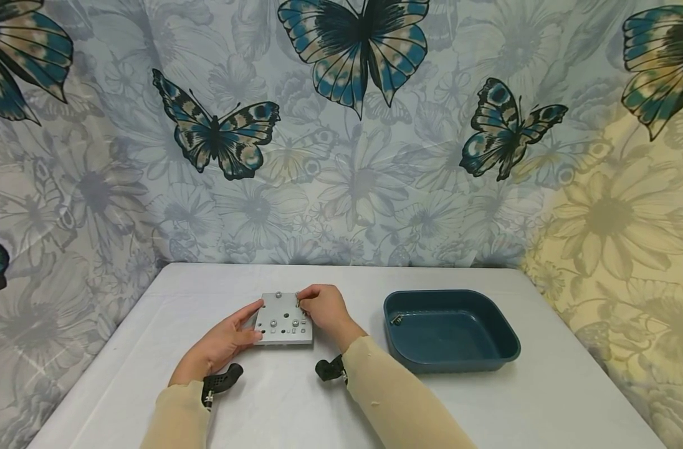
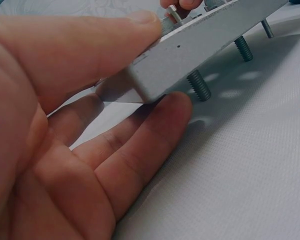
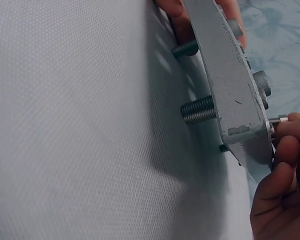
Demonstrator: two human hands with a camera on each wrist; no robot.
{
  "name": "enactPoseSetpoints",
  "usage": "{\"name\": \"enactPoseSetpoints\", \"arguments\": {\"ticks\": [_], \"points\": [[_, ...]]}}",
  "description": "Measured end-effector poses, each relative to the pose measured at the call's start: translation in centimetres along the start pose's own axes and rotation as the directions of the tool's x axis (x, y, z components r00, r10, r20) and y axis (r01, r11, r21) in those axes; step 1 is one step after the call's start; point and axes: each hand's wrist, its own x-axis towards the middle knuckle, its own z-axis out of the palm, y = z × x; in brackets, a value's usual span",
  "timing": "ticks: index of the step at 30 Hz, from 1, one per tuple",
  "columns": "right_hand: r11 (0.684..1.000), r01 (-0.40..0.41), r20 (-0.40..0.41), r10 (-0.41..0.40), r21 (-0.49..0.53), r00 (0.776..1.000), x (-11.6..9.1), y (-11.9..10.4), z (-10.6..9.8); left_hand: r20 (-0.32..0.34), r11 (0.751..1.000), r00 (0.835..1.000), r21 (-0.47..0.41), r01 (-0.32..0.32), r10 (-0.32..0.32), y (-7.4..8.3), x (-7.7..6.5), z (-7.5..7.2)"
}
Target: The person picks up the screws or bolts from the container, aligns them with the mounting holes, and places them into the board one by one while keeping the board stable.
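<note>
A grey metal plate (image 1: 271,308) with several holes and socket-head screws is held a little above the white table. My left hand (image 1: 224,343) grips its left edge, thumb on top and fingers underneath. At the plate's far right corner my right hand (image 1: 327,310) pinches a small screw (image 3: 277,120), which stands up from the top face. Whether that screw sits in a hole is hidden by the fingers. Threaded shanks, such as this thick screw (image 3: 199,110) and this screw (image 2: 199,85), stick out below the plate.
To the right stands a blue-green bin (image 1: 453,363) with small metal hardware (image 1: 397,320) at its left inside. A white cloth covers the table (image 1: 296,399). Behind it hangs a butterfly-patterned cloth (image 1: 341,206).
</note>
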Motion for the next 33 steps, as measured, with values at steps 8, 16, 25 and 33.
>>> {"name": "enactPoseSetpoints", "arguments": {"ticks": [8,16,25,33], "points": [[0.999,-0.004,0.000,0.004,-0.045,1.000,0.0,0.0,-0.1,0.018,1.000,1.000,-0.004,-0.005,0.005,0.0,0.0,0.0],[0.928,-0.081,-0.076,0.116,0.364,0.990,-0.5,-0.5,-0.9,0.032,1.000,0.999,0.001,-0.008,0.008,0.1,-0.1,-0.1],[0.712,-0.035,-0.063,0.110,0.701,0.992,-3.7,-2.7,-8.4,0.050,1.000,0.999,0.000,-0.015,0.015,0.1,0.0,-0.1],[0.762,0.056,-0.018,-0.059,0.645,0.998,-7.2,-1.6,-16.7,0.048,1.000,0.999,-0.003,0.006,-0.006,0.2,-0.2,-0.1]]}}
